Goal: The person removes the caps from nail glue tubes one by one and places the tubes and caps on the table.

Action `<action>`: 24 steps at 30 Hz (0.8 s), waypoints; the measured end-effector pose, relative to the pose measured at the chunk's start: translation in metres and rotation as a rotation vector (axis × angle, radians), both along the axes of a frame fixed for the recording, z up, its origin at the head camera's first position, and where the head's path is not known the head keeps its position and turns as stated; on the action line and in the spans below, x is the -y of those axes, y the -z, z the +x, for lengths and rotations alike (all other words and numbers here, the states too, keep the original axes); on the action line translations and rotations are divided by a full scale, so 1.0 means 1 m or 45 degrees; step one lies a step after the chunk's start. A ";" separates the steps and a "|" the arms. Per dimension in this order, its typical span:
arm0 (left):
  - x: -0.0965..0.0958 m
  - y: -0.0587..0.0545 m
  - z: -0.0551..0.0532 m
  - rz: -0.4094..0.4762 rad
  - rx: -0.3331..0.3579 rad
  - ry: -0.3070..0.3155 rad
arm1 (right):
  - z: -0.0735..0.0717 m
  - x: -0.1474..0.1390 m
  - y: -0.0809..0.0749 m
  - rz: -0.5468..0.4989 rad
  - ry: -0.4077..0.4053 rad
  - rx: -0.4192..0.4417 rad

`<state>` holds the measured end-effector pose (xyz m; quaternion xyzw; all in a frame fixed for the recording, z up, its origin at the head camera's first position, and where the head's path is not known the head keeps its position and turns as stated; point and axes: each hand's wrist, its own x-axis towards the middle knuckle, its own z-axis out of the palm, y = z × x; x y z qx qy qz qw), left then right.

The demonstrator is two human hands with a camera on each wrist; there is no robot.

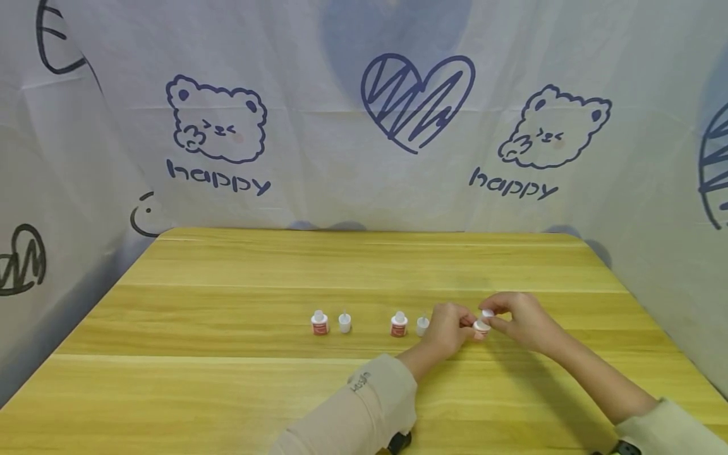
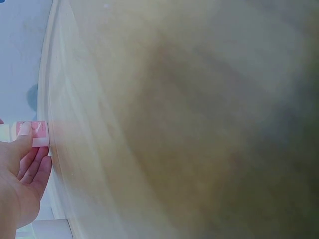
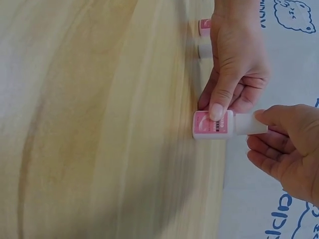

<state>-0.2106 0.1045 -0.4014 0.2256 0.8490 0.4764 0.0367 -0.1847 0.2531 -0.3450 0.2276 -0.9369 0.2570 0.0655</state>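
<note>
Toward the right side of the table, my left hand [image 1: 446, 330] pinches a small white bottle with a pink label [image 3: 209, 130] between thumb and fingers. The bottle is upright, its base close to the tabletop. From the right, my right hand [image 1: 526, 321] pinches the white cap [image 3: 246, 124] at the bottle's top with thumb and fingertips. In the left wrist view, the left thumb lies over the pink label [image 2: 41, 129]. Just left of the left hand stands a loose white cap [image 1: 422, 326], its thin pin pointing up.
Farther left stand two similar bottles, a nearer one [image 1: 399, 325] and a far-left one [image 1: 320, 324], each with its nozzle showing. Another white cap [image 1: 344, 323] stands beside the far-left bottle. A cloth with drawings [image 1: 318, 170] hangs behind the wooden table [image 1: 227, 379].
</note>
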 end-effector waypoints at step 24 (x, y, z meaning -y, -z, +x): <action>0.001 0.001 0.000 -0.022 -0.036 0.000 | 0.000 0.001 0.005 0.036 0.112 -0.097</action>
